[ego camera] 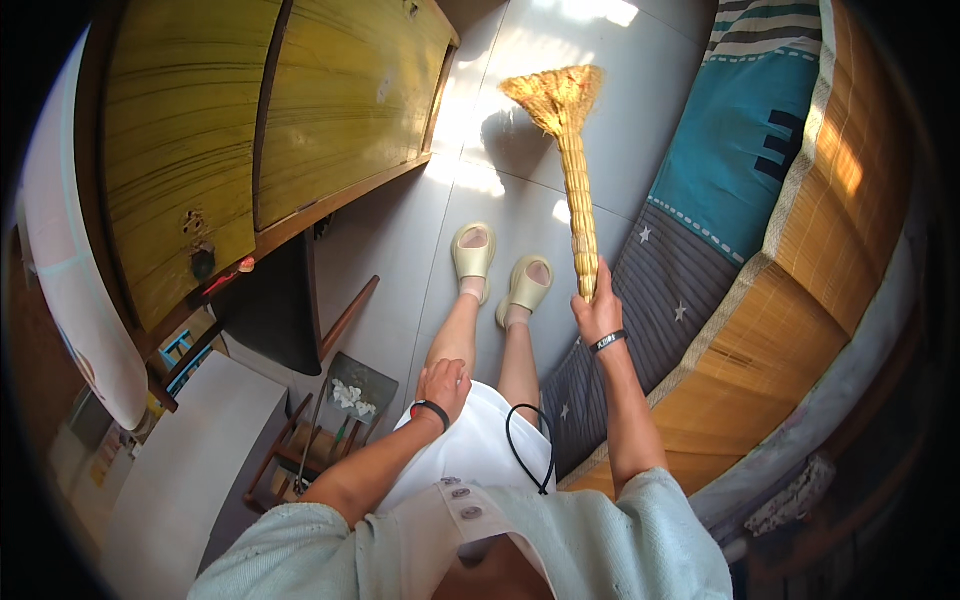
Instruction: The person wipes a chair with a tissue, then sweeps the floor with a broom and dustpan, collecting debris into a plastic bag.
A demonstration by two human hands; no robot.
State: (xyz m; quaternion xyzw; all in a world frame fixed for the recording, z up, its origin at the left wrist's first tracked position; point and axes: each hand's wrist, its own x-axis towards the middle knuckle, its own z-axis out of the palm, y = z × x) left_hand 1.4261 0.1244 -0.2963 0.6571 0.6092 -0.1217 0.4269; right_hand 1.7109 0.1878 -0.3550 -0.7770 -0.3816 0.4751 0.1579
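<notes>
My right hand is closed around the lower end of the handle of a short straw hand broom. The broom points away from me above the tiled floor, its fan-shaped bristle head at the far end. With nothing in it, my left hand rests on my left leg near the hem of my white shorts, fingers loosely bent. A dustpan with crumpled white scraps in it lies to the left of that hand.
A yellow-green wooden cabinet stands at the left, a dark chair beside it. Below are a white box-like surface and a small wooden stool. Along the right runs a bed with a woven mat and a teal and grey cloth.
</notes>
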